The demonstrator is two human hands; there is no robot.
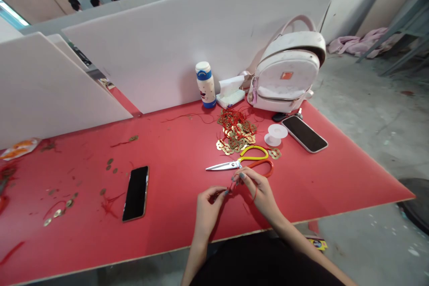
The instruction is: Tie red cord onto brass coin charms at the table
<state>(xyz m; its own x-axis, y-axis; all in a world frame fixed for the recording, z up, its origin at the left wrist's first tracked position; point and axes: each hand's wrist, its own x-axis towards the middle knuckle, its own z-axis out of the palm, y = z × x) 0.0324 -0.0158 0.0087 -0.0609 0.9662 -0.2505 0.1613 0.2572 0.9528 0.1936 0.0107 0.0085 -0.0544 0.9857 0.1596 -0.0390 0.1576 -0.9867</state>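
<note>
My left hand (208, 208) is closed in a pinch low over the red table, a red cord (231, 185) at its fingertips. Close beside it, my right hand (257, 187) pinches the same cord, and a loop of it hangs along this hand. Whether a coin sits between the left fingers is hidden. Just beyond the hands lie scissors (248, 158) with one yellow and one orange handle, blades pointing left. Behind them is a heap of brass-coloured coins (236, 136) tangled with red cords. One linked coin piece (275, 153) rests right of the scissors.
A white spool (276, 132), a phone (304, 134), a white backpack (284, 76), a tissue pack (231, 96) and a bottle (206, 85) stand or lie toward the back. Leftward are another phone (136, 193), loose coins (69, 203) and cord scraps. White panels (167, 53) edge the table.
</note>
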